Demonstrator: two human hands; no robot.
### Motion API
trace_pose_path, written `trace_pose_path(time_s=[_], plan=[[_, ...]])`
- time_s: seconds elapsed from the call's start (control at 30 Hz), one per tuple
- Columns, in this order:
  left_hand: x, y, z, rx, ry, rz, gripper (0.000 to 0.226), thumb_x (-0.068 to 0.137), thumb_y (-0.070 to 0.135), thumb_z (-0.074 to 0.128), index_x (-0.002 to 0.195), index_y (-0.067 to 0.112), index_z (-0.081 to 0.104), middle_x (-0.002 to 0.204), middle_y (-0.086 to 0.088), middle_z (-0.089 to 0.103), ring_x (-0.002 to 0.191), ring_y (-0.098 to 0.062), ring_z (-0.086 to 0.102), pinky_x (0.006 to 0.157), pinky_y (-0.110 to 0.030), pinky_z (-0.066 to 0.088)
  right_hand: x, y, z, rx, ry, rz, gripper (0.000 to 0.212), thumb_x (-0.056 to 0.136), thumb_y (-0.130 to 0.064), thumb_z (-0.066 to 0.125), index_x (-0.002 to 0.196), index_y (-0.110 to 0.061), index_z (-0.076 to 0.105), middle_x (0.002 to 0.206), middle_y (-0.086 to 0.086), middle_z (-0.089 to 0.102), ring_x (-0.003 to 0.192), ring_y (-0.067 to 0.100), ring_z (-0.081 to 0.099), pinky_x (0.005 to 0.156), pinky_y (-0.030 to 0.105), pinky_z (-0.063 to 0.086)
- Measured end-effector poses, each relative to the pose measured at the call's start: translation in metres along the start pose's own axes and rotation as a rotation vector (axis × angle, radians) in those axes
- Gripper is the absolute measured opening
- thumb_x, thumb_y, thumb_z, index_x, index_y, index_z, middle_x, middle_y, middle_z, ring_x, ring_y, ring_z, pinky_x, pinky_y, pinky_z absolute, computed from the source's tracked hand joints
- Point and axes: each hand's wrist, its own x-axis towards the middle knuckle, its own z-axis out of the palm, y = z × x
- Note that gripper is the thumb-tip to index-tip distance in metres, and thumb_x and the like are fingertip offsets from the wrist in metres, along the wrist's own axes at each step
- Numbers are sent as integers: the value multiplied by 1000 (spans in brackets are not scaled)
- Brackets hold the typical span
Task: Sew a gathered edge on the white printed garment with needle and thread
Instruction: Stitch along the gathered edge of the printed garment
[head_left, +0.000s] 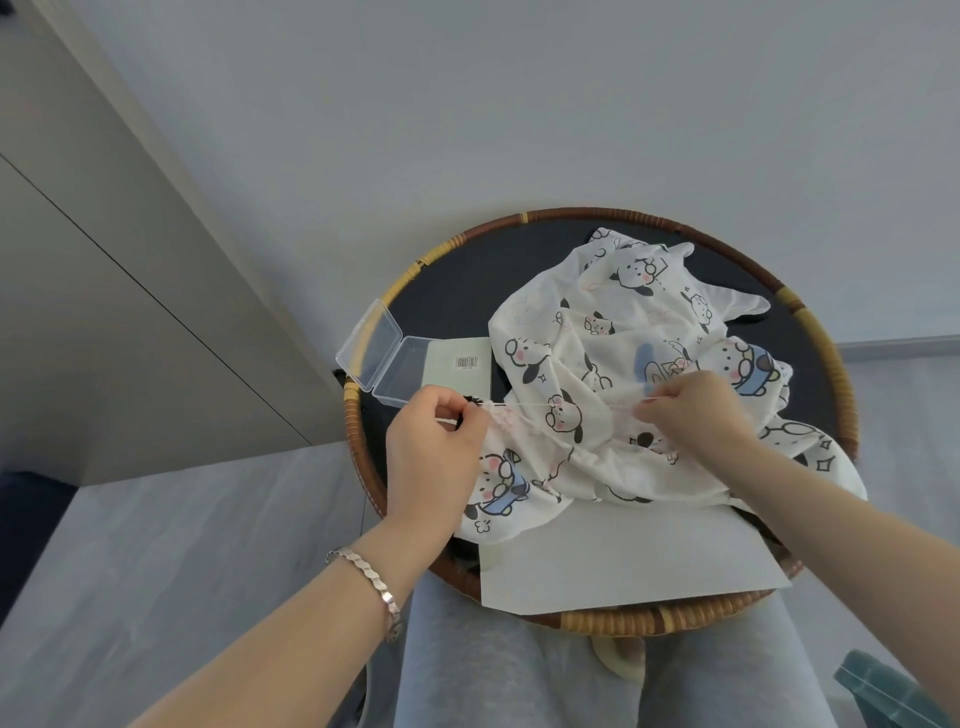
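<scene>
The white printed garment (608, 332) lies crumpled on a round woven tray (826, 364) that rests on the person's lap. Its length runs from the tray's far side down toward the near left, where a corner hangs over the sheet of white paper (623, 556). The edge being worked is stretched crosswise, left to right, between the two hands.

The left hand (441, 441) pinches the bunched, gathered end of that edge between thumb and curled fingers. The right hand (696, 410) pinches the cloth further along, fingertips pressed together. A thin pale thread (524, 406) runs taut between them. The needle is too small to make out.

Just beyond the left hand sits a clear plastic box (410, 371) with its lid swung open, touching a pale card with a barcode (460, 364) that the garment partly covers. The paper lies on the tray's near side, under the cloth's lower folds. A silver bracelet (369, 571) circles the left wrist. Grey trouser legs (493, 675) show below the tray, and a teal object (883, 691) sits at the lower right corner.
</scene>
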Motion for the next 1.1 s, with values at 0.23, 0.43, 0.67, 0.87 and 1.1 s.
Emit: trace_pose_path(time_s=[0.23,0.43,0.67,0.87,1.1], plan=[[0,-4,2,-20,-55,-44,5,84,15,61,81,18,59,76,12,58,73,-2,54,61,1,38,-1,-6,-11,-377,-65,10,16,83,-8,52,98,-12,57,82,6,53,76,25,54,60,26,38],[-7,6,4,-73,-157,15,20,85,15,62,72,29,54,74,11,60,67,-6,57,57,-5,42,-43,-45,5,-107,-119,-447,29,84,-18,59,113,-20,61,68,-11,46,61,3,46,54,10,37],[-11,11,1,-90,-218,58,22,85,15,62,72,31,55,70,11,62,63,1,58,55,-8,44,-51,-49,23,-58,-173,-540,15,85,-34,63,82,-20,70,56,-9,45,53,5,41,52,17,31],[-10,9,4,-54,-176,49,22,85,15,62,70,29,54,68,10,60,59,-4,55,55,-7,42,-53,-44,17,-134,-110,-556,19,87,-27,59,81,-14,70,64,-6,53,62,8,45,62,24,37],[6,1,6,-9,-74,-4,7,85,15,61,79,17,58,73,13,57,69,-1,54,58,0,38,-49,-31,6,-211,-104,-520,19,88,-25,58,82,-10,68,66,-5,53,64,11,45,59,24,35]])
